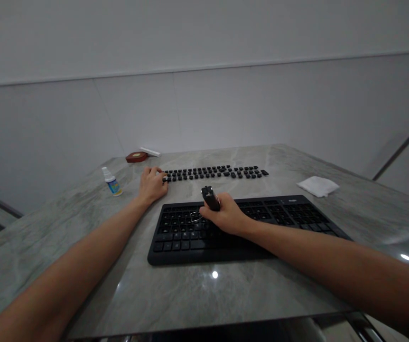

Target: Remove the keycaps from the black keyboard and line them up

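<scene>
Biggest is your table (pixel 176 299), grey and swirly like stone, smooth and shiny. On it, in front of you, lies the black keyboard (pixel 264 211), a long, flat, hard plastic thing, its long side going left to right. Just past it are rows of little loose keys (pixel 199 170), lined up the same way. Your hands are apart. Your left hand (pixel 152 185) is nearer the loose keys, right at their left end; I can't tell if it pinches one. Your right hand (pixel 230 216) is over the keyboard's left half, wrapped tight around something. Off to the right lies a soft white cloth (pixel 318 186); off to the left stands a round spray bottle (pixel 112 183). The black tool (pixel 210 198) in your right hand is stubby, and last comes a thin, shiny wire loop (pixel 196 217) by your thumb.
</scene>
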Motion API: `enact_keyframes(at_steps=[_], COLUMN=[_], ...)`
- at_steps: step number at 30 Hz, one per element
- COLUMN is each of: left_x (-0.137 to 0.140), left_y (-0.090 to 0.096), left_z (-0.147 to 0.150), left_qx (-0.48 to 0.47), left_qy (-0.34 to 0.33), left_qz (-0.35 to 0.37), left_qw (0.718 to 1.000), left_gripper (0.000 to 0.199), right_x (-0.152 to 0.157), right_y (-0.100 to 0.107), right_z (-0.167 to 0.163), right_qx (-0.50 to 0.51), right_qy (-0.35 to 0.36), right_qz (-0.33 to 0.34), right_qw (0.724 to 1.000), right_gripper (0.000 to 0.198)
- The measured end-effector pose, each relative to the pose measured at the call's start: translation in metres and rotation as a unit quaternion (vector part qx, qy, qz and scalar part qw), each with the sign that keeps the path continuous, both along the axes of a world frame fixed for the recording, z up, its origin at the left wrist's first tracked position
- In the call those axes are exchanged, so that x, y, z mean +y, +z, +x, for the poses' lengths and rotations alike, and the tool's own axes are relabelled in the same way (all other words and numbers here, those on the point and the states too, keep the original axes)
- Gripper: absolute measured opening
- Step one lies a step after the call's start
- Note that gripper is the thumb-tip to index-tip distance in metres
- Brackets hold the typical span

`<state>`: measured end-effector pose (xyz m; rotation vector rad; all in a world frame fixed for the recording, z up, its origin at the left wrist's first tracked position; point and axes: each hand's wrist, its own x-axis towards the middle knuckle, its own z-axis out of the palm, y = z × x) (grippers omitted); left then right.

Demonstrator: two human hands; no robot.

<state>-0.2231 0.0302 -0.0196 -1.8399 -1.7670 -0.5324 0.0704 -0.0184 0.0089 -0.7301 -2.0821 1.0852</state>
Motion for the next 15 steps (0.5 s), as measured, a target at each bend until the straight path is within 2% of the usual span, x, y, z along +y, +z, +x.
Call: enact_keyframes(at_steps=[15], left_x=[0.0013], left_y=[0.0014], left_z=[-0.0003], left_qx=[0.008], left_qy=[-0.014], left_qz=[-0.02], left_qw=[1.0], left_gripper=[0.022], right_x=[-0.0003], right_y=[0.0025], right_z=[0.0002], right_qx=[-0.008], right_qy=[-0.004], right_qz=[0.012], right_qw=[1.0], right_gripper=[0.036])
